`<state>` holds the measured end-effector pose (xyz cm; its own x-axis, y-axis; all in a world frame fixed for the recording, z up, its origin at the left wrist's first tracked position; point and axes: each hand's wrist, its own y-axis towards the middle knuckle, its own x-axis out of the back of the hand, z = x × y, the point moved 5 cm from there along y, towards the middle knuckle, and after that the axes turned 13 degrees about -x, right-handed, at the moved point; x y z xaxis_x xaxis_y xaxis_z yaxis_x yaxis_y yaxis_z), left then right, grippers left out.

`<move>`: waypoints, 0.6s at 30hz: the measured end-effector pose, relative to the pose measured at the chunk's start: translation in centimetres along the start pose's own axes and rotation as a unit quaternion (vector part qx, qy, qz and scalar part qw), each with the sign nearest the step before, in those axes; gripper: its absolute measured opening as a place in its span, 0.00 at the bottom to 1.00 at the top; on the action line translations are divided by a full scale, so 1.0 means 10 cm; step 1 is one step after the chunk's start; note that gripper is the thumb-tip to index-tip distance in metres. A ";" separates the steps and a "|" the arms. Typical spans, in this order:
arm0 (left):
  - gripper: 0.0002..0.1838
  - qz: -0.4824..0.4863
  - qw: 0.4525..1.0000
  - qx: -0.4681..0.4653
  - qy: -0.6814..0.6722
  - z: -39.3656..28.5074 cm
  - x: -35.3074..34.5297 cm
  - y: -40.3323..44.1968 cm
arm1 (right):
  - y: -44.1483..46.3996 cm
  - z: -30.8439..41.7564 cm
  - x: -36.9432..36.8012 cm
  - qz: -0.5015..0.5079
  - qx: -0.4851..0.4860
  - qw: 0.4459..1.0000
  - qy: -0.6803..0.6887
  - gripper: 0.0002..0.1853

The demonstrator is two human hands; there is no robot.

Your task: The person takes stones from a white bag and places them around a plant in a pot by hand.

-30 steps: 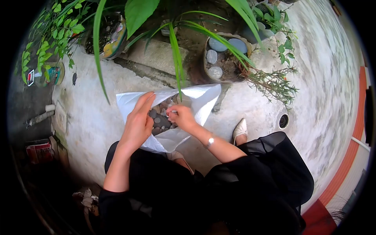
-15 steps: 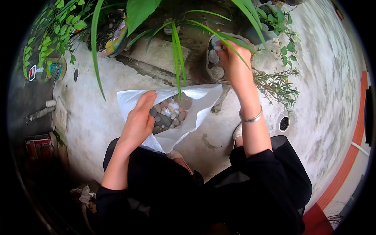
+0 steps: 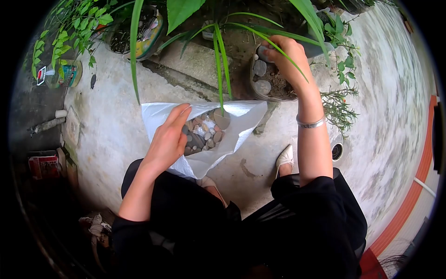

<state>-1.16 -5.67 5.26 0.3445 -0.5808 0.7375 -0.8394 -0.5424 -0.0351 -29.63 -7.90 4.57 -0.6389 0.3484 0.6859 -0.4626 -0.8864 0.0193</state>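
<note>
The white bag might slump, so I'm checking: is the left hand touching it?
Touching: the head view shows the left hand lying against the white bag, fingers reaching across its rim.

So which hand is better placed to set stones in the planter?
Right, I'd say: the right hand is over the planter, fingertips at a grey stone; the left hand is at the white bag.

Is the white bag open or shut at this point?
Open: the white woven bag's mouth is spread, showing grey and brown pebbles inside.
</note>
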 end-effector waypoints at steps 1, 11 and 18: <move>0.29 0.003 1.000 0.009 -0.005 0.00 0.01 0.00 | 0.01 -0.03 0.00 0.018 -0.030 0.999 0.028 0.08; 0.30 0.012 0.999 0.038 -0.028 0.02 -0.01 0.01 | -0.02 0.05 -0.06 0.073 0.064 0.991 -0.094 0.08; 0.30 0.016 0.998 0.049 -0.033 0.03 -0.01 0.01 | -0.10 0.01 -0.19 0.115 0.097 0.977 -0.152 0.05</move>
<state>-1.11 -5.86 4.94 0.3477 -0.6359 0.6890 -0.8064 -0.5777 -0.1262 -27.91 -7.70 3.38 -0.4868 0.0532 0.8719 -0.1846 -0.9819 -0.0431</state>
